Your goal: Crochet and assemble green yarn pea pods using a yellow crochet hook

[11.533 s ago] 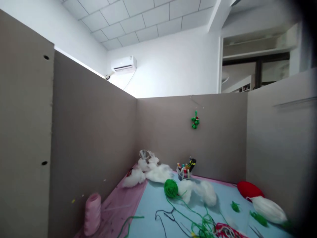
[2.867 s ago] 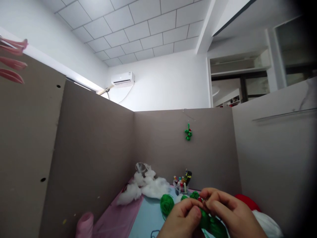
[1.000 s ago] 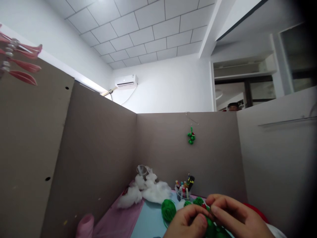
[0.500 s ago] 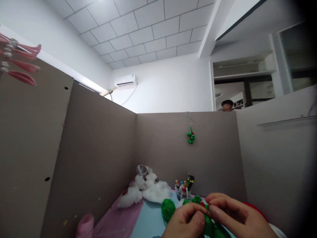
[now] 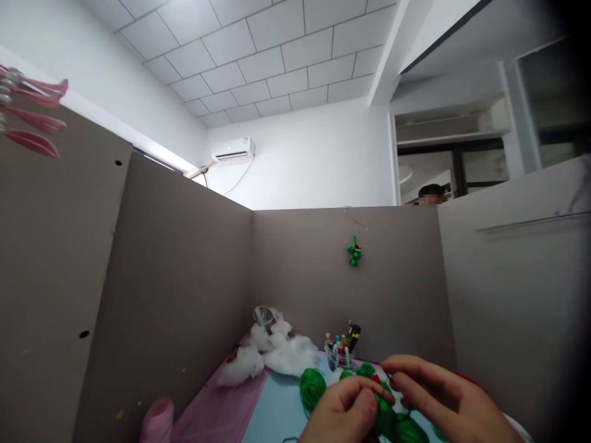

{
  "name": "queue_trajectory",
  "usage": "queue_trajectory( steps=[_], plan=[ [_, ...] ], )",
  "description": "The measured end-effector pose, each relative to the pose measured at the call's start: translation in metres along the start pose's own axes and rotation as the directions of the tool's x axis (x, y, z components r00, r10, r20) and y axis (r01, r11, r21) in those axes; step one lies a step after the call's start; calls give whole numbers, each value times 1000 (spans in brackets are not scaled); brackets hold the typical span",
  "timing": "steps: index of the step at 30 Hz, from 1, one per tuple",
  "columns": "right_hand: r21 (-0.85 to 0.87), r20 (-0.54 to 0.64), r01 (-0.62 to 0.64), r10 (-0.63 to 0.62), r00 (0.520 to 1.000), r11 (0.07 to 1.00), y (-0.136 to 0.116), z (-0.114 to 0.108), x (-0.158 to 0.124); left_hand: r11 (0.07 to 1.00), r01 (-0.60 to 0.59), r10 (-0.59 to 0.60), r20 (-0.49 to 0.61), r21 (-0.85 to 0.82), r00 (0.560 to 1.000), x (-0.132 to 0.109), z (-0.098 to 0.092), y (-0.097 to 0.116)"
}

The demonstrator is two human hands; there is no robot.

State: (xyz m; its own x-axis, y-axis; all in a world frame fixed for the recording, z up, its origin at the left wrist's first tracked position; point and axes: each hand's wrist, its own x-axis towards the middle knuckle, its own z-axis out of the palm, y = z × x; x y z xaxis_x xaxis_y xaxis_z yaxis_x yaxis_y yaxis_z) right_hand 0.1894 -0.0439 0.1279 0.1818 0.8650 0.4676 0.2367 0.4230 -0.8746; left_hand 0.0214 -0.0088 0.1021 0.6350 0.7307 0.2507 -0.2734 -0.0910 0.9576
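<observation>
Low in the head view, my left hand (image 5: 346,409) is closed, thumb and forefinger pressed on a green yarn piece (image 5: 385,421) that hangs below the fingers. Just to its right, my right hand (image 5: 446,394) holds its fingers in a pinch. A thin dark bit shows at those fingertips, too small to name. Beyond the hands lie small green yarn clusters (image 5: 366,370) with a touch of red beside them. A green yarn ball (image 5: 313,389) rests on the table left of my left hand.
White stuffing (image 5: 290,355) lies heaped at the back left. A clear cup of pens (image 5: 340,354) stands by the rear panel, where a green knotted ornament (image 5: 354,252) hangs. A pink roll (image 5: 157,421) is at front left. Grey partitions (image 5: 184,283) enclose the table. Someone's head shows over them.
My right hand's fingertips have shifted slightly up and away from my left hand, widening the gap. My left hand keeps its grip on the green yarn piece. The view has tilted a little.
</observation>
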Motion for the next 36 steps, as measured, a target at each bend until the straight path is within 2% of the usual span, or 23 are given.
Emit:
queue_trajectory(
  steps=[3, 9, 17, 20, 25, 31, 36],
  plan=[
    [-49, 32, -34, 36, 999, 998, 2, -6, 3, 1000, 14, -14, 6, 21, 1000, -1, 1, 4],
    [-125, 70, 66, -58, 996, 990, -4, -2, 1, 994, 21, -26, 39, 105, 999, -2, 0, 3],
    [-153, 81, 86, -74, 994, 984, -3, -2, 0, 993, -14, 10, 41, 115, 999, -3, 4, 4],
    [-117, 36, 89, -86, 996, 989, -3, -1, 0, 999, -18, 15, 65, 39, 998, -4, 6, 4],
    [-48, -4, 75, -75, 997, 996, 4, 2, 0, 997, 43, -39, 55, -59, 998, -3, 7, 2],
    [116, -106, 21, -9, 994, 993, 13, 6, -5, 995, 96, -95, 60, -6, 994, -4, 6, 5],
    [95, -197, 65, -46, 979, 993, 14, 7, -5, 995, 83, -81, 38, -49, 996, -3, 4, 0]
  ],
)
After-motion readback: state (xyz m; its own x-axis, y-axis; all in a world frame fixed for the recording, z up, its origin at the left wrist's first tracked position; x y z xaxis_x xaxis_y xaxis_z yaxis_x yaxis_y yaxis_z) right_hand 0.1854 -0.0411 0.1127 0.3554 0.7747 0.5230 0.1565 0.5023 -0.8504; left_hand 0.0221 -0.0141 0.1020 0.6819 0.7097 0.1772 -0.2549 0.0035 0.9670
